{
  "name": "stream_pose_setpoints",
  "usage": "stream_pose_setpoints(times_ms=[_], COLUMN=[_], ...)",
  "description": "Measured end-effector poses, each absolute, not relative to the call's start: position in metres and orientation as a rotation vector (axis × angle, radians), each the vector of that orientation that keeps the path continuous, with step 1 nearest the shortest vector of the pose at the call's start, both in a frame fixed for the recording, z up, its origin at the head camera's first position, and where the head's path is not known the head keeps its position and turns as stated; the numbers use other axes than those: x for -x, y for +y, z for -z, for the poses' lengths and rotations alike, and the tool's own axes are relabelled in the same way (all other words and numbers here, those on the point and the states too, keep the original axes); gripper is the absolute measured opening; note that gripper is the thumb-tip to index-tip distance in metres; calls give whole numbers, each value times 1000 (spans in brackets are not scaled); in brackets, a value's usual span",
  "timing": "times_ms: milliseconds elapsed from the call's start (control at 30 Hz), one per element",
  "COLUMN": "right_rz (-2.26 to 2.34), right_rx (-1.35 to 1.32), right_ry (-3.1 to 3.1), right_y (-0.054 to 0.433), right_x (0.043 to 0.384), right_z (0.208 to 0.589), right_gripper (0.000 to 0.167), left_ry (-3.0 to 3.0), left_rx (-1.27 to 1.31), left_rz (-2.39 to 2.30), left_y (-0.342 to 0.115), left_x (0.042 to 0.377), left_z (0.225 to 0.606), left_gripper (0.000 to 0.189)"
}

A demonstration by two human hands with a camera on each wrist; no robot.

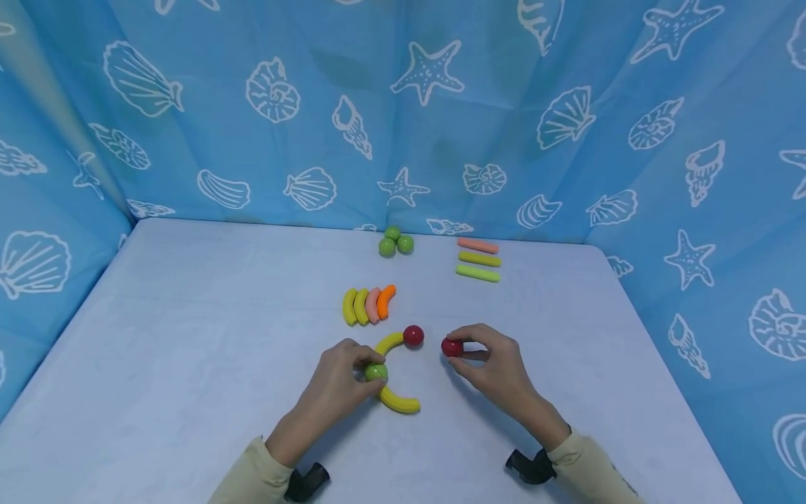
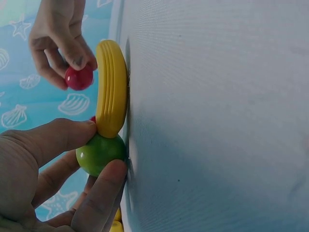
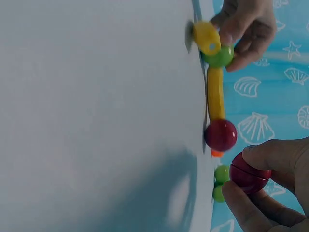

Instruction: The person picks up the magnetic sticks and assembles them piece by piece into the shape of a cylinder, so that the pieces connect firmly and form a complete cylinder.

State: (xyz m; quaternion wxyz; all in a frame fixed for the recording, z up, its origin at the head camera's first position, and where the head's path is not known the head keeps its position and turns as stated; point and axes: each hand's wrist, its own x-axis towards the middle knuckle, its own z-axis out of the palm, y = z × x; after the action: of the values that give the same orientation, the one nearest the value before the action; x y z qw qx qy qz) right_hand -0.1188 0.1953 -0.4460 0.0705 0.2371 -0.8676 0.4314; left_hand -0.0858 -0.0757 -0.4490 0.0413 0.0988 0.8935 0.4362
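My left hand [image 1: 343, 378] pinches a green ball [image 2: 99, 155] between thumb and fingers. Two curved yellow pieces meet at that ball: one yellow piece [image 1: 399, 402] curves toward me, the other yellow piece [image 1: 389, 342] runs away to a red ball [image 1: 413, 336] on the table. To the right, my right hand [image 1: 497, 364] holds a second red ball [image 3: 250, 173] between thumb and fingertips. A dark seam crosses this ball in the right wrist view. It is apart from the other red ball and seems raised off the table.
Behind the hands lie several curved pieces [image 1: 361, 306] in yellow, pink and orange, side by side. Farther back sit three green balls [image 1: 387, 247] and three straight sticks [image 1: 479, 259]. A blue shell-patterned curtain [image 1: 352, 70] borders the white table [image 1: 189, 336].
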Motion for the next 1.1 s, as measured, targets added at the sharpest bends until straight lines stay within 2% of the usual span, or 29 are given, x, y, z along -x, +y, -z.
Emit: stream_pose_setpoints(times_ms=[1100], right_rz=[-1548], right_rx=[-668], right_ry=[-2716], right_y=[176], right_x=[70], right_z=[457], right_gripper=[42], left_ry=[2746], left_rx=[-267], left_rz=[-1326], left_y=[-74], left_x=[85], left_z=[450], left_gripper=[26])
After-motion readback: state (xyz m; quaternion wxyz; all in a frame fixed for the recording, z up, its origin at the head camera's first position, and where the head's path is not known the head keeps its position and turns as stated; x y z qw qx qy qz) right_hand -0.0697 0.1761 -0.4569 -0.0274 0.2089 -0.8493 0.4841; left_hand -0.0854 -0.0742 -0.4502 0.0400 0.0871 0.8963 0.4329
